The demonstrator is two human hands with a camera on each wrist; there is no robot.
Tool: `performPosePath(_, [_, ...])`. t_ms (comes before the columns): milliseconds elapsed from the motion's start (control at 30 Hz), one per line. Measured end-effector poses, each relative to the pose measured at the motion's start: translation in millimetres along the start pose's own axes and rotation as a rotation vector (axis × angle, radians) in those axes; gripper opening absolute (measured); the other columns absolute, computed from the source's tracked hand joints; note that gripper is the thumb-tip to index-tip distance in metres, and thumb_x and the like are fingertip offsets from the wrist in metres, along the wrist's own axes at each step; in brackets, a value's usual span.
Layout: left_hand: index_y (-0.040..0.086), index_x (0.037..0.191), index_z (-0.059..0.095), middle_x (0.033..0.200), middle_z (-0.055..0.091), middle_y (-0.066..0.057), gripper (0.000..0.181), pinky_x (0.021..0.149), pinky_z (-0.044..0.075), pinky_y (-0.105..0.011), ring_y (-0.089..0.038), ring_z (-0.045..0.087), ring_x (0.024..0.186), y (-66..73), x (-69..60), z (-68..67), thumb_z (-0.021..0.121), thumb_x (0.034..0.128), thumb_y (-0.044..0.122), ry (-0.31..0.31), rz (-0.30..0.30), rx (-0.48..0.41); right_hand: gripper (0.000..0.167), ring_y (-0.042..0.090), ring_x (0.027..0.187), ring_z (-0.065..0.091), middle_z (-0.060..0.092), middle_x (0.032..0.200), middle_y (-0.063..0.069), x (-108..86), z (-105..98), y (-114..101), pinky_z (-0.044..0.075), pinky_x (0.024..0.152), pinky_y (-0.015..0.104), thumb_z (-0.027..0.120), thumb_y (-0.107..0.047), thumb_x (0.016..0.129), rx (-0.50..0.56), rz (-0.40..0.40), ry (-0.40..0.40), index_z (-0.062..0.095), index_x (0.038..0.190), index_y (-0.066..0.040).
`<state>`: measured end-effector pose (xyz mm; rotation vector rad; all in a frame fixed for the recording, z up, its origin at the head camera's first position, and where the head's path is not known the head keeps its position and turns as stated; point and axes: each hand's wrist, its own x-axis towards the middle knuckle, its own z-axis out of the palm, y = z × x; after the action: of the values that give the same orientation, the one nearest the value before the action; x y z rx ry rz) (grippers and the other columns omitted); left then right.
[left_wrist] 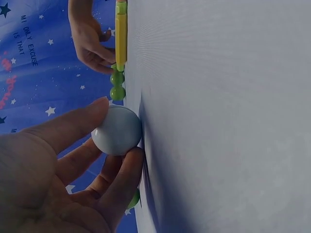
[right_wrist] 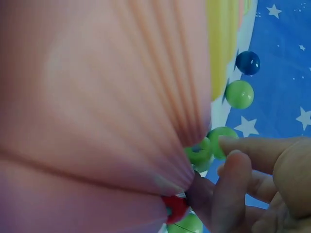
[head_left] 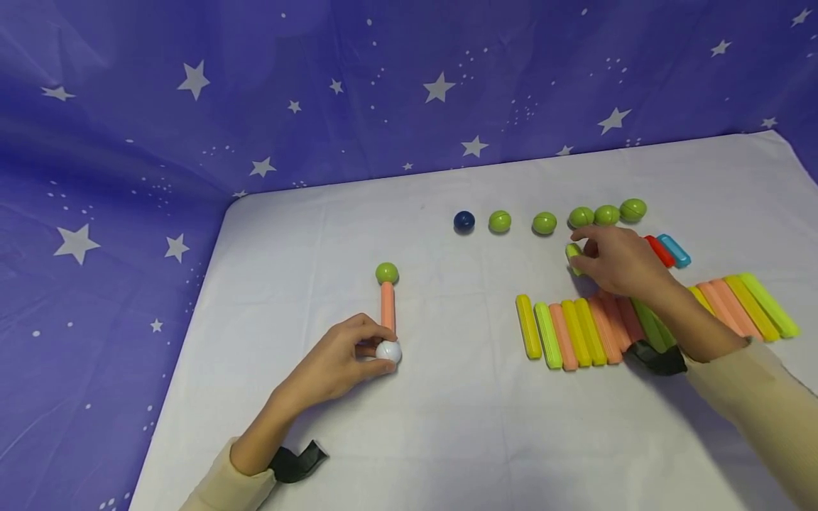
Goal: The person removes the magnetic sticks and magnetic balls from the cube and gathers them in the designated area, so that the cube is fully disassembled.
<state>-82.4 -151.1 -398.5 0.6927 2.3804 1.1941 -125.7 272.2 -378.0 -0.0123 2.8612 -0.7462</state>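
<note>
Near the table's middle left, my left hand (head_left: 339, 362) pinches a white ball (head_left: 388, 352) between thumb and fingers. In the left wrist view the white ball (left_wrist: 118, 131) touches or nearly touches the cloth. It sits at the near end of a pink stick (head_left: 388, 305), whose far end meets a green ball (head_left: 386, 273). On the right, my right hand (head_left: 620, 261) hovers with thumb and forefinger apart beside a short light-green stick (head_left: 572, 257). Short red (head_left: 660, 251) and blue (head_left: 674, 250) sticks lie behind that hand, which partly hides the red one.
A row of long yellow, green and pink sticks (head_left: 578, 332) lies below the right forearm, which covers part of it. Farther back stand a dark blue ball (head_left: 464, 222) and several green balls (head_left: 544, 223). A purple star-patterned cloth (head_left: 409, 85) hangs behind the white table (head_left: 447, 440).
</note>
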Motion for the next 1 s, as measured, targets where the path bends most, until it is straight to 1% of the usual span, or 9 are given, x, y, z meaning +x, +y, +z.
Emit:
performPosePath(100, [0.008, 0.111, 0.070, 0.103, 0.058, -0.001, 0.031, 0.087, 0.052, -0.026, -0.013, 0.061, 0.092, 0.1, -0.5, -0.2, 0.081, 0.0819, 0.010, -0.002, 0.006, 0.012, 0.041, 0.027, 0.066, 0.056, 0.061, 0.095, 0.022, -4.3, -2.2, -2.8, 0.051, 0.053, 0.039, 0.064, -0.016, 0.094, -0.007, -0.017, 0.038, 0.057, 0.127, 0.006])
performPosePath(233, [0.009, 0.110, 0.070, 0.104, 0.058, 0.001, 0.030, 0.090, 0.052, -0.028, -0.014, 0.059, 0.096, 0.6, -1.6, -1.1, 0.080, 0.0820, 0.007, -0.014, 0.030, 0.027, 0.039, 0.035, 0.086, 0.059, 0.062, 0.106, 0.026, -13.0, -3.4, -12.2, 0.053, 0.067, 0.048, 0.066, -0.018, 0.094, 0.010, -0.065, 0.091, 0.060, 0.125, 0.005])
performPosePath(300, [0.009, 0.111, 0.070, 0.105, 0.058, 0.002, 0.030, 0.091, 0.051, -0.029, -0.015, 0.059, 0.099, 0.7, -1.9, -1.4, 0.079, 0.0822, 0.005, -0.021, 0.047, 0.022, 0.039, 0.036, 0.092, 0.059, 0.062, 0.110, 0.026, -17.3, -2.6, -18.5, 0.053, 0.071, 0.051, 0.066, -0.018, 0.094, 0.028, -0.091, 0.100, 0.061, 0.125, 0.004])
performPosePath(433, [0.008, 0.111, 0.070, 0.106, 0.059, 0.002, 0.030, 0.093, 0.050, -0.029, -0.016, 0.058, 0.103, 0.7, -2.1, -1.1, 0.078, 0.0825, 0.003, -0.029, 0.067, 0.003, 0.038, 0.035, 0.093, 0.060, 0.064, 0.111, 0.022, -23.8, 0.8, -30.2, 0.053, 0.074, 0.050, 0.068, -0.018, 0.093, 0.055, -0.129, 0.089, 0.062, 0.125, 0.003])
performPosePath(500, [0.007, 0.111, 0.070, 0.106, 0.059, 0.001, 0.030, 0.093, 0.050, -0.029, -0.017, 0.059, 0.103, 0.8, -2.3, -0.8, 0.078, 0.0824, 0.002, -0.029, 0.070, -0.010, 0.038, 0.033, 0.093, 0.061, 0.064, 0.111, 0.020, -26.0, 2.6, -34.6, 0.054, 0.076, 0.050, 0.068, -0.018, 0.093, 0.061, -0.132, 0.075, 0.063, 0.125, 0.001])
performPosePath(667, [0.007, 0.111, 0.069, 0.105, 0.059, -0.001, 0.030, 0.094, 0.050, -0.029, -0.017, 0.060, 0.103, 0.4, -3.2, 0.0, 0.078, 0.0829, 0.003, -0.023, 0.061, -0.027, 0.039, 0.030, 0.094, 0.062, 0.064, 0.116, 0.016, -32.7, 8.3, -43.7, 0.054, 0.078, 0.048, 0.069, -0.019, 0.093, 0.078, -0.120, 0.038, 0.062, 0.127, -0.002])
performPosePath(800, [0.008, 0.111, 0.070, 0.105, 0.059, -0.001, 0.030, 0.092, 0.051, -0.029, -0.016, 0.062, 0.101, 0.6, -3.8, 0.5, 0.079, 0.0833, 0.007, -0.027, 0.043, -0.039, 0.039, 0.028, 0.096, 0.063, 0.064, 0.118, 0.013, -42.2, 14.7, -52.2, 0.054, 0.079, 0.048, 0.068, -0.022, 0.094, 0.121, -0.147, 0.002, 0.062, 0.128, -0.004])
performPosePath(933, [0.007, 0.114, 0.069, 0.107, 0.058, -0.002, 0.033, 0.092, 0.051, -0.030, -0.016, 0.064, 0.102, 0.8, -4.3, 0.5, 0.079, 0.0831, 0.005, -0.057, 0.041, -0.068, 0.038, 0.024, 0.097, 0.063, 0.064, 0.116, 0.009, -51.6, 24.0, -61.4, 0.054, 0.081, 0.046, 0.067, -0.025, 0.095, 0.163, -0.184, -0.032, 0.063, 0.128, -0.007])
performPosePath(1000, [0.006, 0.116, 0.068, 0.109, 0.058, -0.003, 0.034, 0.093, 0.051, -0.030, -0.016, 0.063, 0.103, 0.5, -4.3, 0.5, 0.078, 0.0833, 0.002, -0.080, 0.052, -0.079, 0.036, 0.021, 0.095, 0.063, 0.065, 0.114, 0.007, -55.5, 29.8, -65.5, 0.054, 0.079, 0.042, 0.068, -0.023, 0.094, 0.173, -0.213, -0.039, 0.064, 0.126, -0.007])
